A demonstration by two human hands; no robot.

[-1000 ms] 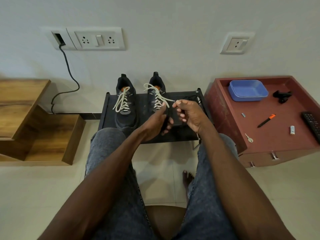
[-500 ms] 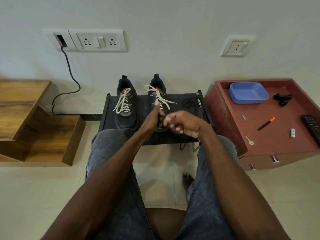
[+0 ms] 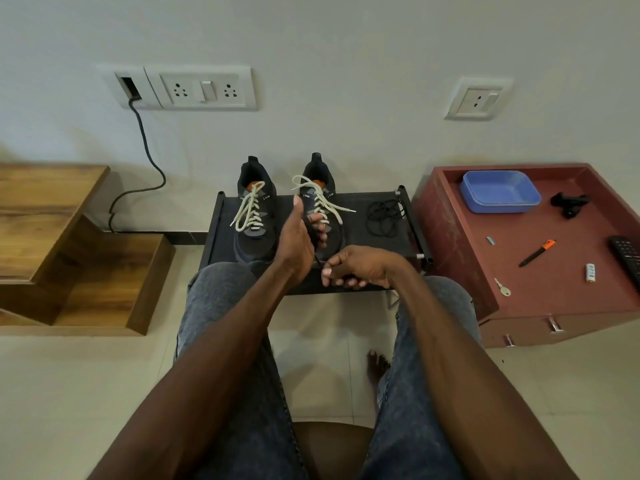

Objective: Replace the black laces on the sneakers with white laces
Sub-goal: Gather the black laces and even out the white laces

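Two black sneakers stand side by side on a low black rack [image 3: 362, 249], toes toward me. The left sneaker [image 3: 254, 233] and the right sneaker [image 3: 322, 187] both carry white laces; the right one's loose white lace ends [image 3: 334, 206] trail to the right. My left hand [image 3: 294, 242] is raised in front of the right sneaker, thumb up, fingers curled round a thin black lace [image 3: 316, 252]. That lace runs down to my right hand [image 3: 358, 268], which pinches it just above the rack's front edge. A second black lace [image 3: 382, 216] lies bundled on the rack's right side.
A red cabinet [image 3: 540, 299] to the right holds a blue tray [image 3: 498, 190], a pen [image 3: 536, 252], a key [image 3: 503, 287] and a remote [image 3: 627, 254]. Wooden steps [image 3: 69, 244] stand to the left. A cable [image 3: 145, 157] hangs from the wall socket. My knees sit close before the rack.
My right hand has dropped from beside the right sneaker's laces toward the rack's front edge, drawing the black lace down. My left hand stays by the sneaker, its thumb now raised.
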